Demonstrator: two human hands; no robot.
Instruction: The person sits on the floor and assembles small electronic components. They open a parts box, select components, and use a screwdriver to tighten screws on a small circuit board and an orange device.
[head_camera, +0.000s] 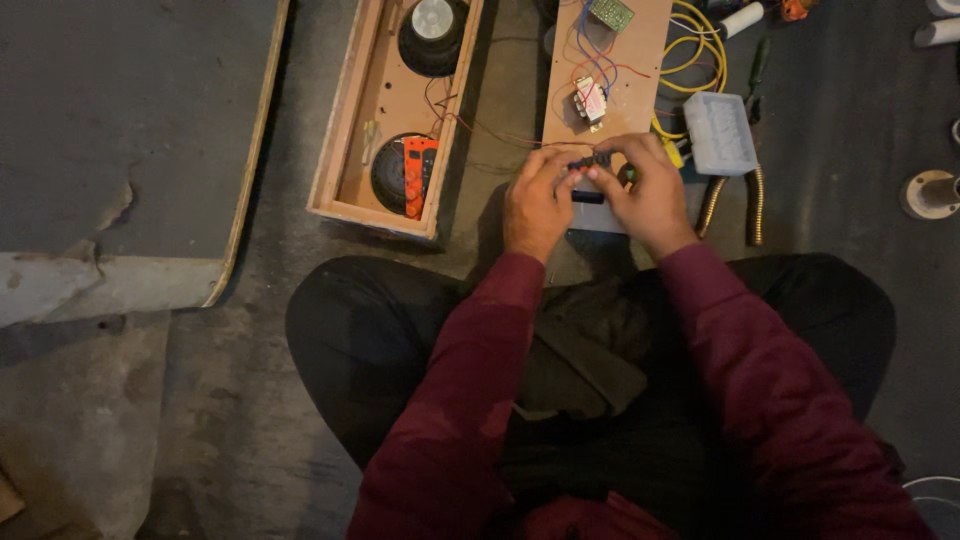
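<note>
Fingers (575, 172) of both hands pinch a small black part (590, 161) over the wooden panel (640, 40); looks light, fiddly, best gripped by its ends.

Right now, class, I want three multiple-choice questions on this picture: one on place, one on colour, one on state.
1. Where is the wooden speaker box?
A. left of the hands
B. on the lap
C. right of the hands

2. What colour are the sleeves?
A. dark red
B. white
C. green

3. What are the left hand and right hand doing?
A. resting apart
B. pinching a small dark part together
C. holding a cup

A: the box lies left of both hands. A: both sleeves are dark red. B: both hands' fingers meet on the part.
</note>
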